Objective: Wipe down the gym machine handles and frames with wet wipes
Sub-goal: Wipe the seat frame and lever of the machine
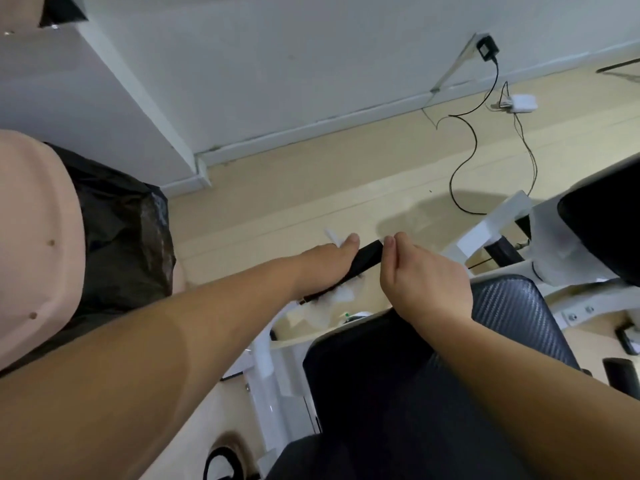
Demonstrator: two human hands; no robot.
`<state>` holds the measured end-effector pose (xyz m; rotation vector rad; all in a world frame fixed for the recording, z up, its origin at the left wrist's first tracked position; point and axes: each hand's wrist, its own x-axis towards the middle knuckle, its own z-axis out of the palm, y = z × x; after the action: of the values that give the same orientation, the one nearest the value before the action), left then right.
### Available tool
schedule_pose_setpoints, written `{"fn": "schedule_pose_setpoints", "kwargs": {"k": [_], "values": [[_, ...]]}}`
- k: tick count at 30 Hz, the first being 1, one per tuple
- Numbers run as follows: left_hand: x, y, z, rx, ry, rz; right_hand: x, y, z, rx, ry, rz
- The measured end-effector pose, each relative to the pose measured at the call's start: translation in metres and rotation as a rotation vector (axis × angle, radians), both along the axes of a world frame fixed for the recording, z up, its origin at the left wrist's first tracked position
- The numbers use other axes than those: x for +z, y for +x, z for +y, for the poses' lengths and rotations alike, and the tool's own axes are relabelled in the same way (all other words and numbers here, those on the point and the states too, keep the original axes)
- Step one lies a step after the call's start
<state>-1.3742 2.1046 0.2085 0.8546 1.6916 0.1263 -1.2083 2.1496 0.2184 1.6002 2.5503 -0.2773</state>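
Note:
A black handle point(369, 254) of the white-framed gym machine point(485, 233) sticks out over the floor at centre. My left hand point(325, 265) grips this handle from above with a white wet wipe point(343, 293) wrapped under it; a corner of the wipe pokes out past my fingers. My right hand point(426, 275) sits just right of the handle's free end, fingers curled in, thumb tip beside the end. Nothing shows between its fingers.
A black padded seat point(512, 306) and backrest lie below my arms. A pinkish bin with a black bag point(121, 230) stands at left. Black cables point(464, 157) and a white adapter point(627, 102) lie on the beige floor near the wall.

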Motion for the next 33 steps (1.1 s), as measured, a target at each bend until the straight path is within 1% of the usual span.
{"fn": "schedule_pose_setpoints", "kwargs": {"k": [3,5,6,8,10,11,12,13,15,18,19,21,23,25,27,28,30,32,33], "values": [[-0.004,-0.005,0.013,0.101,-0.086,-0.094,-0.001,0.0,0.002,0.0,0.002,-0.004],[-0.004,-0.005,0.015,0.126,-0.121,-0.142,-0.002,0.0,0.003,0.001,-0.01,-0.006],[-0.003,-0.002,0.013,0.114,-0.111,-0.111,-0.003,0.0,0.003,0.002,-0.018,-0.004],[-0.002,0.009,-0.004,0.051,-0.009,0.057,-0.004,0.001,0.004,0.001,-0.039,0.01],[-0.001,0.021,-0.033,-0.083,0.207,0.263,-0.003,0.001,0.004,-0.007,-0.058,0.015],[0.001,0.024,-0.048,-0.172,0.321,0.332,-0.002,0.001,0.005,-0.012,-0.064,0.015],[0.004,0.027,-0.059,-0.247,0.406,0.356,-0.001,0.001,0.005,-0.013,-0.069,0.015],[0.006,0.027,-0.068,-0.309,0.439,0.358,-0.001,0.001,0.005,-0.012,-0.073,0.016],[0.007,0.026,-0.073,-0.35,0.418,0.346,-0.001,0.0,0.006,-0.01,-0.076,0.018],[0.001,0.022,-0.059,-0.417,0.428,0.439,-0.002,-0.001,0.006,-0.01,-0.082,0.004],[-0.002,0.02,-0.049,-0.435,0.408,0.443,-0.002,-0.001,0.005,-0.011,-0.084,0.003],[-0.004,0.017,-0.03,-0.398,0.31,0.369,-0.001,0.0,0.005,-0.017,-0.081,0.004],[-0.002,0.019,-0.023,-0.362,0.289,0.323,-0.002,0.0,0.004,-0.02,-0.069,-0.002],[0.001,0.021,-0.035,-0.397,0.36,0.312,-0.003,-0.001,0.004,-0.012,-0.053,-0.007],[0.004,0.017,-0.054,-0.399,0.473,0.214,-0.003,-0.001,0.004,-0.011,-0.043,-0.011],[0.004,0.013,-0.062,-0.367,0.537,0.134,-0.004,-0.001,0.004,-0.011,-0.044,-0.015],[0.004,0.005,-0.073,-0.187,0.638,0.04,-0.003,0.0,0.005,-0.013,-0.055,-0.024],[-0.002,0.004,-0.073,0.01,0.711,0.11,-0.001,-0.001,0.005,-0.011,-0.072,-0.025],[-0.004,0.007,-0.068,0.025,0.751,0.185,0.0,0.0,0.005,-0.009,-0.078,-0.02]]}}
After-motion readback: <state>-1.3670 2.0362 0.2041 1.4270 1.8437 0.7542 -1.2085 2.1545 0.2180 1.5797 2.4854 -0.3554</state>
